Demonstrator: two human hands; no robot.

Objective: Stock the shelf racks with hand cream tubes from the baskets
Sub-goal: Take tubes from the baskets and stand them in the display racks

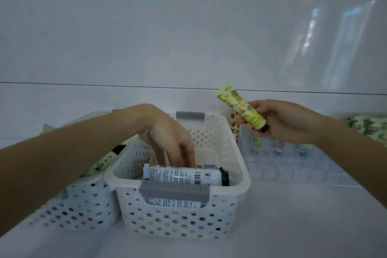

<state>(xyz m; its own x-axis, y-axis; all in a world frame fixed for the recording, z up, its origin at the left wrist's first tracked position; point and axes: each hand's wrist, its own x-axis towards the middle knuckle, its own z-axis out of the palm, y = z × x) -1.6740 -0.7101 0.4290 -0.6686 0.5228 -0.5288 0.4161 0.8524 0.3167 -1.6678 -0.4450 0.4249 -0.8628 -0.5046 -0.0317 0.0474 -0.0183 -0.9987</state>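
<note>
Pinching a yellow tube (240, 107) (black-capped), right fingers (244, 120) hover; left fingers (184, 153) hang straight inside the perforated basket (240, 165).

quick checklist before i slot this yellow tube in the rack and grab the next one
1. Right hand grips yellow tube: ok.
2. Cap end points down: ok.
3. Tube is over the rack: ok, near its left end, not yet in a slot.
4. Free slot below: cannot tell, the rack is clear and blurred.
5. Left hand has hold of the white tube: cannot tell, its fingertips are hidden behind the tube.
6. Basket has stock: ok, another tube lies under the white one.
</note>
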